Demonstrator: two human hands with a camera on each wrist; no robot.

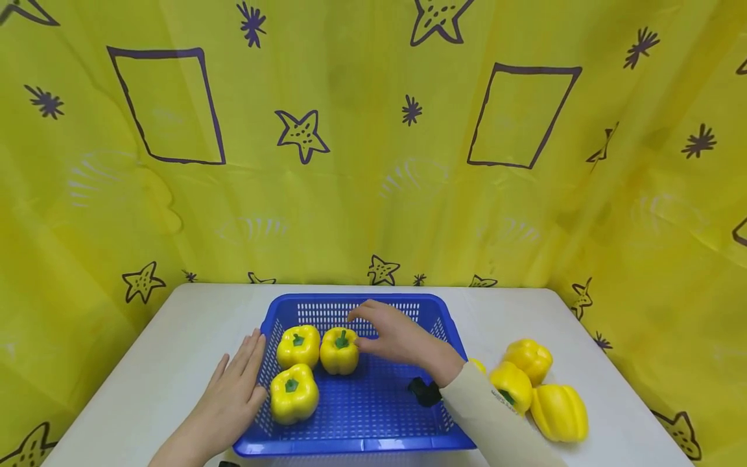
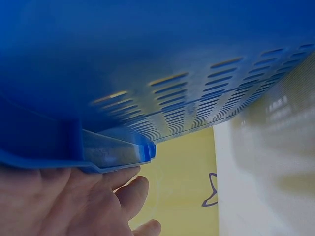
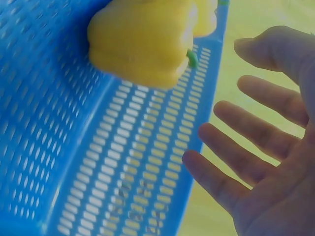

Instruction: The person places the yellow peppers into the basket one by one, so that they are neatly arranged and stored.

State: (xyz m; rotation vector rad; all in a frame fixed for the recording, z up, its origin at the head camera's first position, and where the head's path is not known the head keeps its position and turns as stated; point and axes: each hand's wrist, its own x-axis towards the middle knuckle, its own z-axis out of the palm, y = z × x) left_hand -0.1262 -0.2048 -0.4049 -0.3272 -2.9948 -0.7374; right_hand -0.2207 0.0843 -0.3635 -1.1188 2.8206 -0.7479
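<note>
A blue plastic basket [image 1: 373,408] stands on the table with three yellow bell peppers in its left part. One bell pepper [image 1: 298,346] sits at the back left, another [image 1: 294,394] in front of it, and a third [image 1: 340,351] beside the first, green stem upward. My left hand [image 1: 230,389] rests along the basket's left rim with straight fingers; the left wrist view shows it against the rim [image 2: 93,166]. Over the basket, my right hand [image 1: 403,334] is just right of the third pepper. In the right wrist view its fingers are spread and hold nothing, apart from the pepper [image 3: 142,42].
Right of the basket several more yellow bell peppers lie on the white table [image 1: 607,415], among them one on its side [image 1: 559,412]; my right sleeve [image 1: 496,415] partly covers this group. A yellow patterned curtain [image 1: 362,194] hangs behind and at both sides.
</note>
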